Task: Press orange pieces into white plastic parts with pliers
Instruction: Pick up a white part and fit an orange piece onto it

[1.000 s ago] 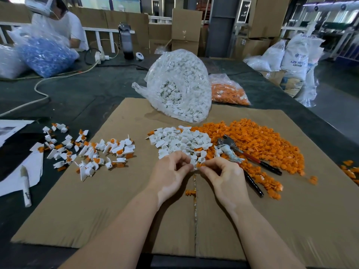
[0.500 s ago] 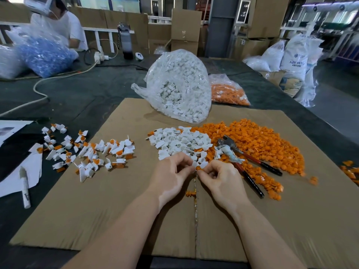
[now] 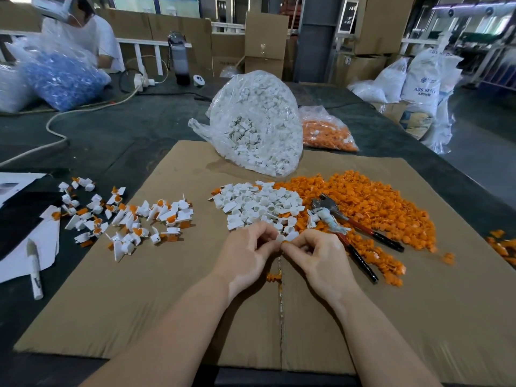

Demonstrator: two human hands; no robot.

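At frame centre I am pinching a white part point(image 3: 280, 239) between my left hand point(image 3: 245, 255) and right hand point(image 3: 315, 255), possibly seating an orange piece, which risks skewing while the pliers point(image 3: 346, 227) are lying unused right of centre.

Both my forearms come in from the bottom edge and converge at centre, wrists roughly level. My left hand point(image 3: 245, 254) is back-up, fingers curled, thumb and forefinger pinched at the tips. My right hand point(image 3: 318, 255) mirrors it, fingers curled under, pinching too. Fingertips of both hands meet on one small white piece point(image 3: 280, 238). Can't tell what else is in the grip.
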